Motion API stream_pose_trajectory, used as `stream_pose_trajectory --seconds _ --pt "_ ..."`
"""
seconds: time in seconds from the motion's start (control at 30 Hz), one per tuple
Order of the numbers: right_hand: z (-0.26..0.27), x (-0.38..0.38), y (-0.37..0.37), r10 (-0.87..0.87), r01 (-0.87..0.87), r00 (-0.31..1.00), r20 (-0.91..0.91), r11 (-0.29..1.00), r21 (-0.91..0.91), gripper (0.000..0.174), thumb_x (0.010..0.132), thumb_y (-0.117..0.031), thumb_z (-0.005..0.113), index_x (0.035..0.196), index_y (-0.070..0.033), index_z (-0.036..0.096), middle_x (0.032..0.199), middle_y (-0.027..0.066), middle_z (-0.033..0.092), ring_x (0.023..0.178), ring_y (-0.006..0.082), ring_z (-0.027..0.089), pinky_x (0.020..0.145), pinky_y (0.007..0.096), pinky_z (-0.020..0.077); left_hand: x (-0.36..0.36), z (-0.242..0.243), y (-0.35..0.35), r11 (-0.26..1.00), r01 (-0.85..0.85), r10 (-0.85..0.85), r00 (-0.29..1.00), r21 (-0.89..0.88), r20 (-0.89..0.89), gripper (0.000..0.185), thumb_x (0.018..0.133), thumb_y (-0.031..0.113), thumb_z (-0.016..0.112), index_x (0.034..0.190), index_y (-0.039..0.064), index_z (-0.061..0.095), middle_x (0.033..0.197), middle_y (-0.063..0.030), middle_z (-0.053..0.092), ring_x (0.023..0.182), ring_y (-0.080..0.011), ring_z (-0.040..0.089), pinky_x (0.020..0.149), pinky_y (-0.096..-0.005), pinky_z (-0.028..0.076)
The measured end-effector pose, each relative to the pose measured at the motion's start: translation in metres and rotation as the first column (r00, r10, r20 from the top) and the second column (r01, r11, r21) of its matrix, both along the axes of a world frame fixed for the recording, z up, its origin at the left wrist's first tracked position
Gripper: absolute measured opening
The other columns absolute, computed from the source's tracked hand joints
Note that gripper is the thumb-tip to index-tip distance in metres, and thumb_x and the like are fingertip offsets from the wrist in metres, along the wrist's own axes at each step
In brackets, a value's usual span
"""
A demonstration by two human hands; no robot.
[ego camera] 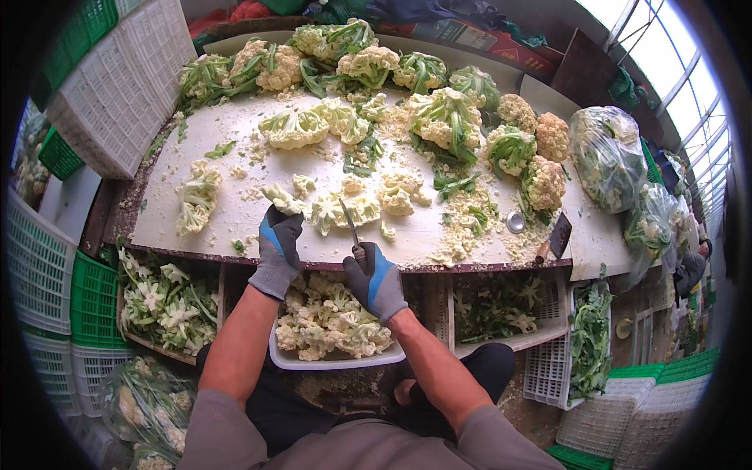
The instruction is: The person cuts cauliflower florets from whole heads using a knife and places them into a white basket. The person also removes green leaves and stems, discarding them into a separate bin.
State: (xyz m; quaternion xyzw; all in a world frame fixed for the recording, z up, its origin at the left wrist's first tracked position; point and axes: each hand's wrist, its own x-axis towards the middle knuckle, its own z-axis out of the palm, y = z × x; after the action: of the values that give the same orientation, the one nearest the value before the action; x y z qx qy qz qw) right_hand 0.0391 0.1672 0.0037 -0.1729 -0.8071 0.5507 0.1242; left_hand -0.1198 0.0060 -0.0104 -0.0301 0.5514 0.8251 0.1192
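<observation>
My left hand, in a grey and blue work glove, grips a cauliflower floret above the near part of the white tabletop. My right hand, gloved alike, is closed round the handle of a knife, its blade pointing away from me. Cut cauliflower pieces lie just beyond the blade, with more florets to their right. A separate cauliflower piece rests at the left. Below my hands, a white plastic tub holds many florets.
Cauliflower heads line the table's far side. A cleaver and a small metal cup lie at the right, near bagged cauliflower. Trimmings fill a left bin. Plastic crates stand at the left; a person is far right.
</observation>
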Motion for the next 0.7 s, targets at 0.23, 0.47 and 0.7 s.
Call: stream_pose_trajectory --seconds 0.23,0.47,0.7 --pt "0.007 -0.050 0.028 0.220 -0.270 0.958 0.185 0.908 0.320 0.030 0.103 -0.028 0.064 0.115 -0.002 0.062 0.100 0.0303 0.075 0.096 0.0506 0.073 0.085 0.0566 0.0557 0.004 0.020 -0.013 0.999 -0.050 0.049 0.995 0.003 0.085 0.053 0.095 0.001 0.071 0.147 0.011 0.060 0.130 -0.0022 0.069 0.110 -0.0156 0.067 0.093 -0.0350 0.057" --pt "-0.010 -0.069 0.026 0.219 -0.299 0.928 0.301 0.920 0.254 0.028 0.101 -0.027 0.064 0.114 -0.001 0.064 0.102 0.0322 0.075 0.097 0.0513 0.073 0.086 0.0563 0.0568 0.023 0.017 -0.015 0.999 0.050 -0.050 0.999 0.005 0.017 0.048 0.102 0.001 0.066 0.148 0.011 0.058 0.134 -0.0062 0.071 0.119 -0.0227 0.072 0.095 -0.0411 0.060" --pt "-0.023 -0.075 0.030 0.230 -0.385 0.883 0.409 0.854 0.351 0.030 0.102 -0.026 0.063 0.118 -0.001 0.062 0.102 0.0306 0.076 0.096 0.0502 0.073 0.084 0.0542 0.0568 0.020 0.013 -0.010 0.995 0.022 -0.020 1.000 -0.096 0.022 0.054 0.098 0.001 0.063 0.151 0.013 0.057 0.135 -0.0047 0.070 0.115 -0.0200 0.068 0.096 -0.0422 0.058"
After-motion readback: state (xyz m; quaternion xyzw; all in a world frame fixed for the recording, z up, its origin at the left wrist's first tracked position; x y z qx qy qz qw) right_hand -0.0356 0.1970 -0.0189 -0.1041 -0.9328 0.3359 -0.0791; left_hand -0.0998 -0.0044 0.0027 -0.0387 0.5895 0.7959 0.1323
